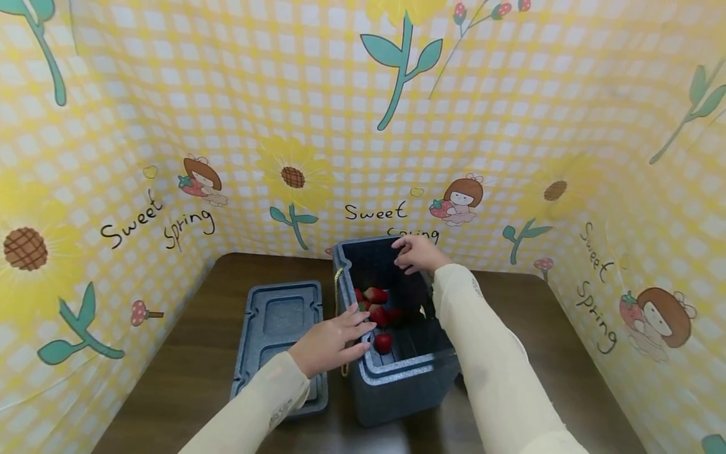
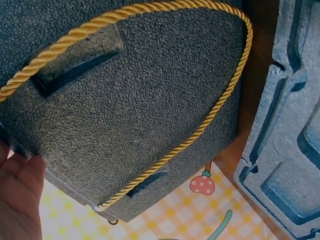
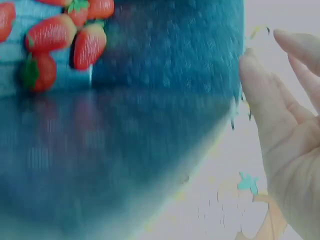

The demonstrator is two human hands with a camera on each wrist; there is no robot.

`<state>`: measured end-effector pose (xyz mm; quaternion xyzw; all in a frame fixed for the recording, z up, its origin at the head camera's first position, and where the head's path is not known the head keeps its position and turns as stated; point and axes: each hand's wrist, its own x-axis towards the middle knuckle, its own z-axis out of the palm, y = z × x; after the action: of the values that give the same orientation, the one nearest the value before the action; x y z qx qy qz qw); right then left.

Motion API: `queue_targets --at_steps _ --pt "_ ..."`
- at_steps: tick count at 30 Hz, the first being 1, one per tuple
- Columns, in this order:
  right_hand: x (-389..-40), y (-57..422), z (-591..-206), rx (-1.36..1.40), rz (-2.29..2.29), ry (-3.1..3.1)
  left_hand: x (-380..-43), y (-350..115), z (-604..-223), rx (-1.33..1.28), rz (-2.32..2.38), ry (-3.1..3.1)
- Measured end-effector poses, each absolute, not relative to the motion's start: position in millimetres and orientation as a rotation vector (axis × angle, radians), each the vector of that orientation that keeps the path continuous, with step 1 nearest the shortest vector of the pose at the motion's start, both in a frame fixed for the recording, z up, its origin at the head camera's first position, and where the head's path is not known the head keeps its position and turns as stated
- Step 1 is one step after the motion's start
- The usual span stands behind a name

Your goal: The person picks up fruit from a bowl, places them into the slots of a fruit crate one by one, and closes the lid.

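Note:
A dark grey foam box (image 1: 397,394) stands lidless on the table. Several red strawberries (image 3: 51,34) lie on its floor, mostly toward the left side in the head view. My left hand (image 1: 331,337) rests on the box's left rim, fingers reaching over the edge. In the left wrist view its fingers (image 2: 32,172) touch that rim beside the textured outer wall. Over the far right part of the box hovers my right hand (image 1: 420,253), fingers loosely bent and holding nothing. The right wrist view has its thumb and fingers apart, near the box's edge.
A twisted gold rope (image 2: 200,127) hangs along the box's left outer wall. Left of the box, the grey foam lid (image 1: 286,315) lies on the brown wooden table (image 1: 187,353). Yellow checked cloth (image 1: 317,82) with printed flowers walls in the table's back and sides.

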<state>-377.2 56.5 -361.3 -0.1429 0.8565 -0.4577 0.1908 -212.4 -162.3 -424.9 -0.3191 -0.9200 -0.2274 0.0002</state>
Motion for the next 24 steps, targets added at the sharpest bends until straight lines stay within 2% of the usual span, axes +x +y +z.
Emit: queue_targets --at_steps 8,15,19,24 --pt "-370.2 121.6 -357.3 -0.347 -1.345 2.47 -217.3 -164.9 -425.6 -1.039 -0.633 -2.883" --pt "-355.4 174.6 -367.4 -0.301 -1.224 2.53 -214.2 -169.7 -424.0 -1.03 -0.589 -2.866" --pt "-346.7 206.1 -387.4 -0.332 -1.204 2.543 -214.6 -167.4 -425.1 -1.035 -0.574 -2.85" --pt "-332.4 244.9 -430.6 -0.419 -1.217 2.523 -215.4 -160.7 -426.6 -1.05 -0.575 -2.843"
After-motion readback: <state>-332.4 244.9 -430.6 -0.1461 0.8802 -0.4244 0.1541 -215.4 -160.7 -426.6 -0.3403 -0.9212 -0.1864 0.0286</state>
